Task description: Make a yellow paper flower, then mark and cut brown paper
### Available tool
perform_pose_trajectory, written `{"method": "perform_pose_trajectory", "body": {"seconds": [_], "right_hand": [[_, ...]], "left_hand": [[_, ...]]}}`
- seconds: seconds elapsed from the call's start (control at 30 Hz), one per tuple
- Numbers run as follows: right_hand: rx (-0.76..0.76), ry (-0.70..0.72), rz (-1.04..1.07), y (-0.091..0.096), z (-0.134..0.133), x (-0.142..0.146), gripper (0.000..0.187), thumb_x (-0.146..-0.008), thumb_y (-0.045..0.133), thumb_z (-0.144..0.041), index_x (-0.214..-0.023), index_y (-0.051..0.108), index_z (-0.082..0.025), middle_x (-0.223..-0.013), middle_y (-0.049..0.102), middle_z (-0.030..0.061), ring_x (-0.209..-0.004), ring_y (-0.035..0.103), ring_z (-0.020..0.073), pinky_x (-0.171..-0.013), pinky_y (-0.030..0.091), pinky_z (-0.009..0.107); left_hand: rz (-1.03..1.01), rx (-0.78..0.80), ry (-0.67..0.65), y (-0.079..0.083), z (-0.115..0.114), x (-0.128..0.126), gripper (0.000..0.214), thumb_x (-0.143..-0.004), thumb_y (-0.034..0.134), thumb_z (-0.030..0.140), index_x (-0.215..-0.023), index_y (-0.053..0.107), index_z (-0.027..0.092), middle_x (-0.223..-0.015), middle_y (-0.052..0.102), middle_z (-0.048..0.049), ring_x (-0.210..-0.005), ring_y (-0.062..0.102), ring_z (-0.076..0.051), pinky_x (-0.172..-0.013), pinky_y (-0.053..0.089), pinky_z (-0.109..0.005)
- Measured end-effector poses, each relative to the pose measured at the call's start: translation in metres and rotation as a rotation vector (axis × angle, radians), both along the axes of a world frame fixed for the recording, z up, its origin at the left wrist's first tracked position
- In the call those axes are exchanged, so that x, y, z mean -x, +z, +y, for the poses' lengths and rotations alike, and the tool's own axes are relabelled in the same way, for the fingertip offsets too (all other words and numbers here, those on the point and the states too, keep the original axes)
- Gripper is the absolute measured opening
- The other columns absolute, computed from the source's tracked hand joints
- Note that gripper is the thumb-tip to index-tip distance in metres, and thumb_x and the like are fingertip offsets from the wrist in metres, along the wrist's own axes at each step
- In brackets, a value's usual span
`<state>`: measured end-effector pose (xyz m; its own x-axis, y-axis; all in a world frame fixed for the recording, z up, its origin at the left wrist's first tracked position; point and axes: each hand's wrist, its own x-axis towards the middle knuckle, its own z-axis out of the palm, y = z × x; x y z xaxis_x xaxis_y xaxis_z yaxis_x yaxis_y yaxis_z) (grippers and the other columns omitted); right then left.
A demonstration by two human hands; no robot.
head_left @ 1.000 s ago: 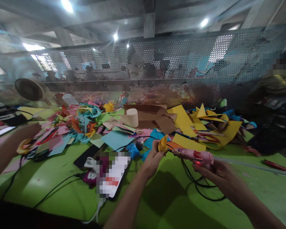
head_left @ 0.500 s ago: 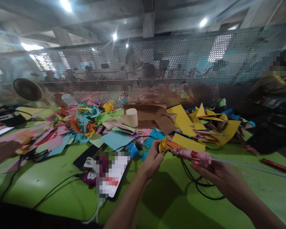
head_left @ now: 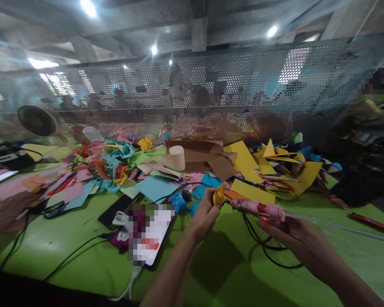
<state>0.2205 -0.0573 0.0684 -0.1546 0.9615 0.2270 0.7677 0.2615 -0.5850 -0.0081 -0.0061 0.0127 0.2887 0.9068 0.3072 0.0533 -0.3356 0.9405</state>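
Note:
Between the fingers of my left hand point(head_left: 204, 215) is a small yellow rolled paper piece point(head_left: 219, 194) with ridged layers. My right hand point(head_left: 289, 236) is closed around a pink hot glue gun point(head_left: 259, 209), on which a red light glows. The gun's nozzle points left and is close to the yellow piece; whether they touch I cannot tell. A long clear glue stick point(head_left: 326, 227) sticks out of the gun's back end to the right. Below the gun a black cord point(head_left: 264, 251) loops on the green table point(head_left: 92, 260).
Coloured paper scraps point(head_left: 115, 160) heap along the back, with a beige paper roll point(head_left: 177, 158) and red-handled scissors point(head_left: 278, 185). A phone point(head_left: 156, 234) and a purple power socket point(head_left: 120, 239) lie left. Another person's hand point(head_left: 8, 215) is at far left; a person point(head_left: 361, 119) sits right.
My two hands, the yellow piece and the glue gun are almost still. At the far left the other person's hand has moved and turned over the table.

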Motion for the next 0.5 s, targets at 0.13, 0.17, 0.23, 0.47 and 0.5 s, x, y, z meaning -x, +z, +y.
{"method": "perform_pose_trajectory", "body": {"seconds": [0.13,0.17,0.23,0.47,0.5], "right_hand": [[0.048,-0.005,0.008,-0.0033,-0.0005,-0.0012,0.045,-0.083,0.056,-0.06,-0.086,0.075,-0.019,-0.074,0.075,0.0052,-0.063,0.066,0.0241,-0.057,0.05,0.03],[0.056,-0.013,0.005,-0.0043,-0.0005,-0.0014,0.046,-0.083,0.055,-0.06,-0.088,0.075,-0.019,-0.075,0.076,0.0056,-0.064,0.066,0.0247,-0.058,0.051,0.031],[0.052,-0.021,0.004,-0.0057,-0.0002,-0.0017,0.046,-0.082,0.056,-0.06,-0.091,0.075,-0.02,-0.078,0.076,0.0059,-0.065,0.066,0.0252,-0.06,0.051,0.032],[0.019,-0.028,0.019,-0.0029,-0.001,0.0007,0.041,-0.082,0.056,-0.058,-0.084,0.075,-0.021,-0.071,0.075,0.0047,-0.06,0.065,0.0246,-0.056,0.051,0.032],[0.032,-0.013,0.03,-0.0025,-0.0014,0.0012,0.04,-0.082,0.056,-0.057,-0.086,0.075,-0.022,-0.074,0.076,0.0048,-0.063,0.066,0.0253,-0.058,0.052,0.032]], "left_hand": [[-0.003,0.003,-0.003,0.0007,-0.0004,-0.0005,0.017,-0.092,0.043,0.024,-0.109,0.044,0.023,-0.099,0.048,0.0002,-0.094,0.047,-0.018,-0.085,0.036,-0.029],[0.0,0.002,-0.003,0.0009,-0.0004,-0.0006,0.018,-0.092,0.043,0.023,-0.109,0.044,0.023,-0.099,0.048,0.0001,-0.095,0.047,-0.018,-0.085,0.036,-0.029],[0.009,0.007,-0.004,0.001,-0.0004,-0.0007,0.019,-0.091,0.043,0.022,-0.109,0.044,0.022,-0.098,0.047,0.0001,-0.094,0.046,-0.018,-0.085,0.036,-0.029],[0.003,0.016,-0.005,0.0003,-0.0005,-0.0004,0.019,-0.091,0.043,0.022,-0.109,0.044,0.023,-0.097,0.047,0.0,-0.092,0.046,-0.018,-0.084,0.037,-0.029],[0.0,0.017,-0.004,0.0001,-0.0004,-0.0004,0.019,-0.091,0.043,0.022,-0.11,0.044,0.023,-0.097,0.047,0.0,-0.092,0.045,-0.018,-0.084,0.037,-0.029]]}}
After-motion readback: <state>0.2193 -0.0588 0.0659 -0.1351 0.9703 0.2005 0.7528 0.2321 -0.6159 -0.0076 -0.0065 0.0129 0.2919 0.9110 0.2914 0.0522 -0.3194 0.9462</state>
